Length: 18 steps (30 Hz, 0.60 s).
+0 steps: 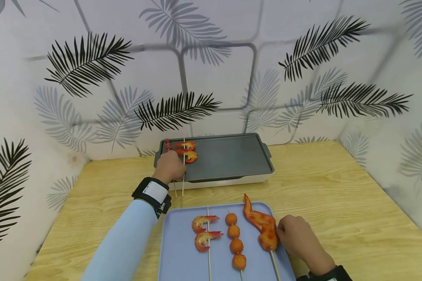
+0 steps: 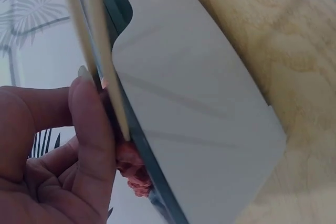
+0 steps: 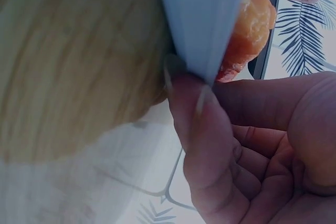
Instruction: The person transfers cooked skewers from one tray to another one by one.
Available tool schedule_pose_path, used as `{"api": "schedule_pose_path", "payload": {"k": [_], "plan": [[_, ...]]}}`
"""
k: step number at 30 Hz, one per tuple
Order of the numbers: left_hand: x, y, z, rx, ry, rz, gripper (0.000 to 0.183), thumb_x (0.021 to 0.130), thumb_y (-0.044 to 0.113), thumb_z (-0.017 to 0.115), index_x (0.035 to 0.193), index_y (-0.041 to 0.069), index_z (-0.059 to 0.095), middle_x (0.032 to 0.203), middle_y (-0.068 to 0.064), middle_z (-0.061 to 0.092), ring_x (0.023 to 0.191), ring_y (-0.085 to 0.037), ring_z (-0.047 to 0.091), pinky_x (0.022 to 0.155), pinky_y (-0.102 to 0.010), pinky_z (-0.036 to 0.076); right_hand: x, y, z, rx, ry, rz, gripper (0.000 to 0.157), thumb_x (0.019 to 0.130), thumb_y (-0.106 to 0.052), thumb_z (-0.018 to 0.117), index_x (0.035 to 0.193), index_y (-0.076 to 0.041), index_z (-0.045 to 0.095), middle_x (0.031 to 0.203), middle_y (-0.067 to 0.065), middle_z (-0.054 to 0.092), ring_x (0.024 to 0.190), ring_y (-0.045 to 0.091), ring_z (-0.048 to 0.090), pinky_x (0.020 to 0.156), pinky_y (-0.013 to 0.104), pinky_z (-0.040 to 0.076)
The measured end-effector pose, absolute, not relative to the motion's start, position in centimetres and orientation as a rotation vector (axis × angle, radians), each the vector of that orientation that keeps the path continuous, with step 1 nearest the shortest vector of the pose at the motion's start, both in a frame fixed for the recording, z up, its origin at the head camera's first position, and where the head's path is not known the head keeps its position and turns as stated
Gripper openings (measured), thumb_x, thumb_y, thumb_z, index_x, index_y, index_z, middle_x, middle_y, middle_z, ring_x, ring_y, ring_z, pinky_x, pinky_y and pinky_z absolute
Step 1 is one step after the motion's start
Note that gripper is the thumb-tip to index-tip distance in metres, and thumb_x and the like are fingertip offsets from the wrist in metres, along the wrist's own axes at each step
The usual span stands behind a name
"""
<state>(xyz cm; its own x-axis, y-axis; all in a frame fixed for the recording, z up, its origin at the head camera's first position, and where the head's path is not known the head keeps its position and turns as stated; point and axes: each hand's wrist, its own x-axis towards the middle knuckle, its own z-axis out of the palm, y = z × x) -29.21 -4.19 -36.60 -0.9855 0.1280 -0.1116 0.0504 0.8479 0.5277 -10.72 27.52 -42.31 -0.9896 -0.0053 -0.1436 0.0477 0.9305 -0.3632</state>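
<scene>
My left hand (image 1: 170,167) is over the left end of a dark griddle (image 1: 232,156). In the left wrist view, its thumb and fingers pinch the wooden stick of a red meat skewer (image 2: 132,166), whose red pieces show past the fingers. Just right of that hand lies a shrimp skewer (image 1: 190,157) on the griddle. My right hand (image 1: 299,240) grips the right rim of a pale blue tray (image 1: 177,249), thumb and finger around the edge in the right wrist view. Nearest to it on the tray is a chicken wing skewer (image 1: 267,234).
The tray also bears a second shrimp skewer (image 1: 202,224) and a skewer of orange balls (image 1: 234,231). Both tray and griddle stand on a wood-grain table (image 1: 337,187). Behind the griddle rises a leaf-patterned backdrop (image 1: 218,86).
</scene>
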Motion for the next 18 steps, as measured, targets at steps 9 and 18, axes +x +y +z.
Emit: {"api": "schedule_pose_path", "payload": {"k": [9, 18], "plan": [[-27.5, -5.6, -36.5, 0.326, 2.966, 0.927, 0.037, 0.084, 0.003, 0.057, 0.048, 0.010, 0.064, 0.046, 0.002, 0.059, 0.045, -0.013, 0.059, 0.043, -0.022, 0.035, -10.8, 27.1, -42.5, 0.011, 2.952, -0.560, 0.024, 0.087, -0.008, 0.066, 0.064, -0.010, 0.060, 0.056, -0.002, 0.048, 0.053, 0.015, 0.046, 0.050, 0.030, 0.037], [-22.4, -6.6, -35.7, 0.414, 2.884, 1.105, 0.034, 0.089, 0.007, 0.062, 0.055, 0.009, 0.065, 0.048, 0.003, 0.057, 0.043, -0.013, 0.054, 0.044, -0.023, 0.035, -10.7, 27.3, -42.5, 0.015, 2.951, -0.572, 0.022, 0.087, -0.007, 0.064, 0.065, -0.010, 0.061, 0.057, -0.001, 0.048, 0.054, 0.015, 0.046, 0.051, 0.030, 0.038]]}}
